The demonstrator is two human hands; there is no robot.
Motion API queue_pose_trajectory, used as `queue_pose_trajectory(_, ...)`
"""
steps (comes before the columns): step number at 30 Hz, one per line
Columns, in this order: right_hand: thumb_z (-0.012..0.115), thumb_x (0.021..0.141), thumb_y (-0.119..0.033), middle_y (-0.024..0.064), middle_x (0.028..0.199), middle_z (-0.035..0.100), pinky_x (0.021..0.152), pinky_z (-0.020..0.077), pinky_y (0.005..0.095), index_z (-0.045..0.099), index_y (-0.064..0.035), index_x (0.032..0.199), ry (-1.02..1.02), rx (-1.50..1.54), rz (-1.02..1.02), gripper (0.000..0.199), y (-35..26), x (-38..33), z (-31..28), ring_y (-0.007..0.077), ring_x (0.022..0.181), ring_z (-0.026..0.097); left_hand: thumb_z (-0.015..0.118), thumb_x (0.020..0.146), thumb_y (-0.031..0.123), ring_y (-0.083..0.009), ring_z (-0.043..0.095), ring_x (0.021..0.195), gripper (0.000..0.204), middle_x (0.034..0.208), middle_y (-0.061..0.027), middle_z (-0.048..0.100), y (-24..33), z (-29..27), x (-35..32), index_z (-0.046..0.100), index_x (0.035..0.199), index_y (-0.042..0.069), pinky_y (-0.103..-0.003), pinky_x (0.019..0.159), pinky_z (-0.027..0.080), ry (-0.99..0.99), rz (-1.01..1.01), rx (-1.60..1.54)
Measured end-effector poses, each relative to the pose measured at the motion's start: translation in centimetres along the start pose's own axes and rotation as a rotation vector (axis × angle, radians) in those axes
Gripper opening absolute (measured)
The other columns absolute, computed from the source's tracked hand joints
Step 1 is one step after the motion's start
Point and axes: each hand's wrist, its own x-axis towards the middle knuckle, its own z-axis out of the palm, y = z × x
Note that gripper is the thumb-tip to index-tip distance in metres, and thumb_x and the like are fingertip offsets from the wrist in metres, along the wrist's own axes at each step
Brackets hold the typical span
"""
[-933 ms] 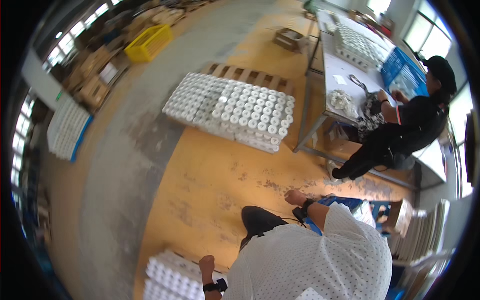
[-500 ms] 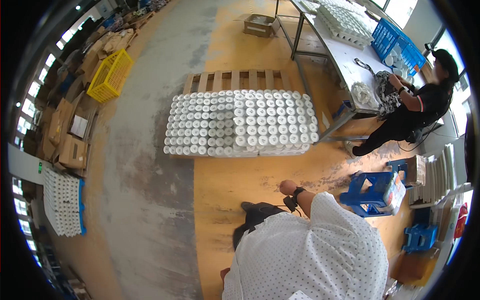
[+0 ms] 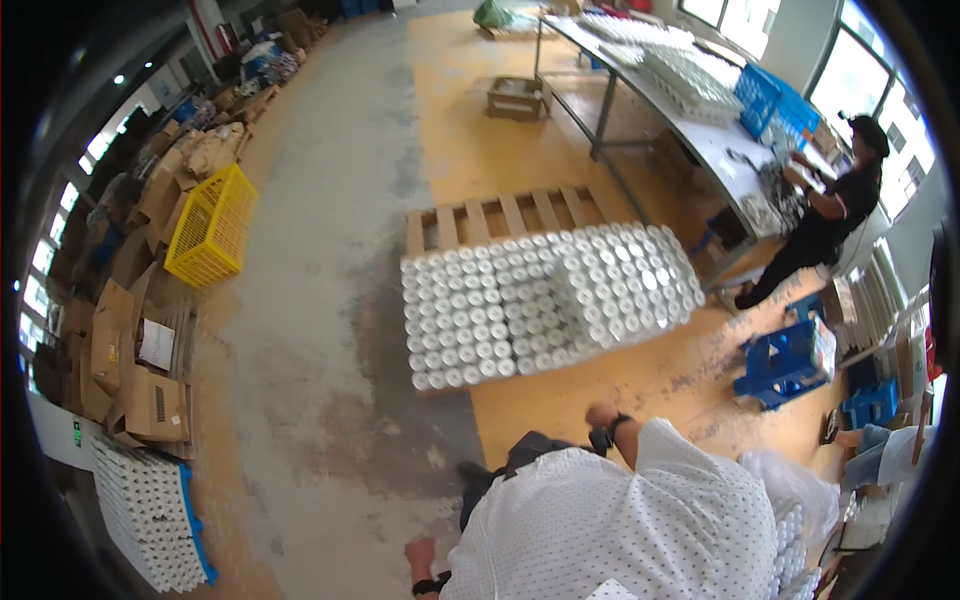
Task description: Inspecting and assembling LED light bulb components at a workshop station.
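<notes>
- Landmark: pallet (image 3: 500,215), wooden, on the floor (image 3: 330,250) mid-view; its far slats are bare.
- Cans (image 3: 545,300): silvery, packed in rows, top ends up, covering the near part of the pallet. The right-hand block stands higher and looks tilted, though the lens bends things there.
- Left hand (image 3: 421,551): low in view, well short of the pallet on its near-left side, over grey floor. Empty, hanging loose; dark band at the wrist. How the fingers sit cannot be told, too small.
- Right hand (image 3: 601,415): near the pallet's near edge, just below the cans, not touching them. Looks closed into a loose fist, nothing seen in it; dark watch on the wrist.
- Shirt (image 3: 620,530): white, dotted, fills the bottom of the view below the pallet.
- Stool (image 3: 785,360): blue plastic, right of the pallet on the yellow part of the floor.
- Desk (image 3: 690,120): long, grey, beyond and right of the pallet, loaded with more can trays and a blue crate (image 3: 770,95).
- Person (image 3: 825,215): dark clothes and cap, standing at the desk's near end, right of the pallet, both hands on something on the desk.
- Basket (image 3: 210,225): yellow wire, left of the pallet, beside heaped cardboard (image 3: 130,350).
- Another stack (image 3: 150,510) of white trays, far near-left of the pallet, against the wall.
- Wooden box (image 3: 515,97): on the floor beyond the pallet, by the desk legs.
</notes>
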Motion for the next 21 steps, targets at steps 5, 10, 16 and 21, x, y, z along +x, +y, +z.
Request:
queue_pose_trajectory(5,0.060,0.072,-0.035,0.0128,0.085,0.065,0.075,0.0460,0.0386,0.067,-0.0086,0.085,-0.020,0.845,0.316,0.031,-7.8,1.5,-7.1,0.0291,0.086,0.060,0.057,0.073,0.029,-0.0312,0.059,0.061,0.031,0.063,-0.0194,0.058,-0.3,-21.8,11.4,0.063,0.070,-0.002,-0.039,0.057,0.044,0.143,-0.266,-0.320)
queue_pose_trajectory(10,0.057,0.071,-0.031,0.0133,0.090,0.065,0.077,0.0477,0.0378,0.067,-0.0095,0.093,0.156,0.801,0.466,0.032,-11.6,14.0,-18.2,0.0306,0.085,0.061,0.055,0.076,0.027,-0.0346,0.058,0.059,0.033,0.063,-0.0232,0.055,-8.0,-28.2,21.5,0.059,0.072,-0.005,-0.042,0.058,0.044,0.342,-0.149,-0.489)
queue_pose_trajectory(16,0.053,0.071,-0.029,0.0151,0.088,0.064,0.075,0.0480,0.0406,0.067,-0.0082,0.086,0.300,0.803,0.387,0.029,-18.4,28.9,-33.2,0.0323,0.084,0.061,0.053,0.074,0.026,-0.0390,0.055,0.063,0.028,0.065,-0.0218,0.056,-23.5,-25.6,28.9,0.059,0.064,0.000,-0.047,0.060,0.043,0.198,-0.171,-0.273)
queue_pose_trajectory(21,0.055,0.072,-0.026,0.0132,0.091,0.064,0.075,0.0474,0.0413,0.064,-0.0107,0.095,0.389,0.762,0.037,0.030,-21.4,37.7,-45.3,0.0331,0.082,0.060,0.051,0.074,0.033,-0.0394,0.057,0.070,0.034,0.072,-0.0213,0.060,-33.1,-20.9,36.7,0.064,0.068,0.002,-0.048,0.064,0.044,0.170,0.017,0.092)
